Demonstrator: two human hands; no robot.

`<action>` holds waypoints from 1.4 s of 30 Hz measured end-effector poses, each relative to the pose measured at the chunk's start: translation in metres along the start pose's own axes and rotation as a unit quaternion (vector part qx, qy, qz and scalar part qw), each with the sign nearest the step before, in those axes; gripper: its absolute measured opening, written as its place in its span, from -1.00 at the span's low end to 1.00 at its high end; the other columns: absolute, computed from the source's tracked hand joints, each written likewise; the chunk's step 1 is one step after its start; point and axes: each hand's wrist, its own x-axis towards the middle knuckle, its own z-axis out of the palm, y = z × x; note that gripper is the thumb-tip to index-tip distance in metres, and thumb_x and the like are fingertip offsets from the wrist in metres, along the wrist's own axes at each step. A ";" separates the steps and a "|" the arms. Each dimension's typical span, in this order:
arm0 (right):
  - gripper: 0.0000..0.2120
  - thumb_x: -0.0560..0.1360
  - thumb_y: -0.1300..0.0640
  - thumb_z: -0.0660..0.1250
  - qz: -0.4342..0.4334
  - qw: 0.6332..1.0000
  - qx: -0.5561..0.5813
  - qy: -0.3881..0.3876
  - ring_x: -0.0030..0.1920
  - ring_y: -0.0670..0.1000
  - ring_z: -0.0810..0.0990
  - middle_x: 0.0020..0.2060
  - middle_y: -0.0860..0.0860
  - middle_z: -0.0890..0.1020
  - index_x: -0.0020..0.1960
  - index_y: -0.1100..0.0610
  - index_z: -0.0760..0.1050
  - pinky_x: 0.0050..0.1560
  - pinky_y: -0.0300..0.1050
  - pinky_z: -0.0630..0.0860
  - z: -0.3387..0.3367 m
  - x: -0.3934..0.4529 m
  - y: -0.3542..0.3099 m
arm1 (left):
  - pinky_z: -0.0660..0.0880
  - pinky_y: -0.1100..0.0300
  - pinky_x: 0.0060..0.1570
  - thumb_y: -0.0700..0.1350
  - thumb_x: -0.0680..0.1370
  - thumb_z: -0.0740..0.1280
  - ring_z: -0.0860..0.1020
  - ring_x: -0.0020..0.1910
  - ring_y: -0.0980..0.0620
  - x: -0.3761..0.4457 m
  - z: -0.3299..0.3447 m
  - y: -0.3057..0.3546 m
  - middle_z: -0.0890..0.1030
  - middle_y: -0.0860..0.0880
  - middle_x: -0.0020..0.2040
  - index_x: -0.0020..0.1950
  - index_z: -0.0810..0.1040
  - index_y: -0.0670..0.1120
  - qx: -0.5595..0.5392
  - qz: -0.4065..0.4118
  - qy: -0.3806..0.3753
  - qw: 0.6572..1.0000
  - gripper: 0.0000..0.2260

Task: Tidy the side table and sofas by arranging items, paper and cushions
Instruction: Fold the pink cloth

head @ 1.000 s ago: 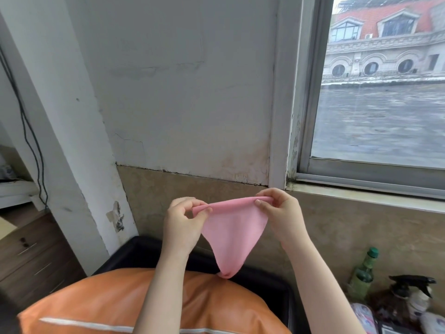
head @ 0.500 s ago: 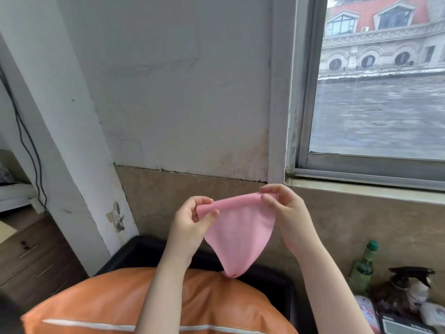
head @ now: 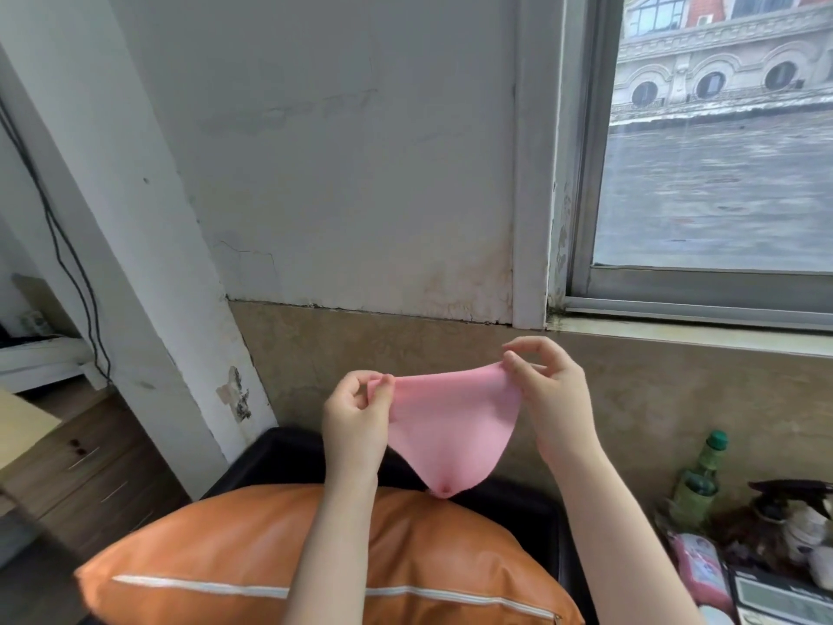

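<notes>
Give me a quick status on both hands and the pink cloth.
Left hand and right hand each pinch a top corner of the pink cloth. Cloth hangs spread above the orange cushion. Nothing in the way.

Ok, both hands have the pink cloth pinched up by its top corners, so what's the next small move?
Probably bring the two pinched corners together to fold it in half. The pink cloth hangs slack between the left hand and right hand, its low point just above the orange cushion, so it is spread and free to fold.

Head view — forward and down, close above wall-facing hands.
</notes>
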 end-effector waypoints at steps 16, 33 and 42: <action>-0.76 0.44 0.30 0.38 -0.025 0.999 -0.025 -0.007 -0.38 -0.27 0.49 -0.42 -0.15 0.58 -0.32 0.02 0.57 -0.32 -0.48 0.38 0.001 0.003 0.000 | 0.46 0.35 -0.20 -0.29 0.54 0.30 0.54 -0.31 0.29 0.005 -0.001 -0.005 0.62 0.07 -0.26 -0.20 0.57 0.02 0.007 0.055 -0.031 0.998 -0.77; -0.75 0.41 0.37 0.39 -0.018 0.999 -0.030 -0.015 -0.32 -0.23 0.54 -0.34 -0.10 0.63 -0.24 0.02 0.58 -0.24 -0.39 0.45 0.009 0.007 0.003 | 0.47 0.38 -0.16 -0.28 0.55 0.30 0.56 -0.26 0.30 0.010 -0.011 0.001 0.61 0.04 -0.13 0.06 0.51 0.02 -0.080 -0.011 -0.100 0.992 -0.79; -0.83 0.45 0.26 0.38 0.005 0.999 -0.032 -0.010 -0.34 -0.19 0.50 -0.33 -0.01 0.61 -0.19 -0.01 0.57 -0.32 -0.35 0.40 0.007 0.005 0.003 | 0.44 0.30 -0.18 -0.20 0.55 0.33 0.56 -0.24 0.20 0.013 -0.009 -0.007 0.63 0.04 -0.23 -0.20 0.58 0.03 0.022 0.031 0.003 0.999 -0.82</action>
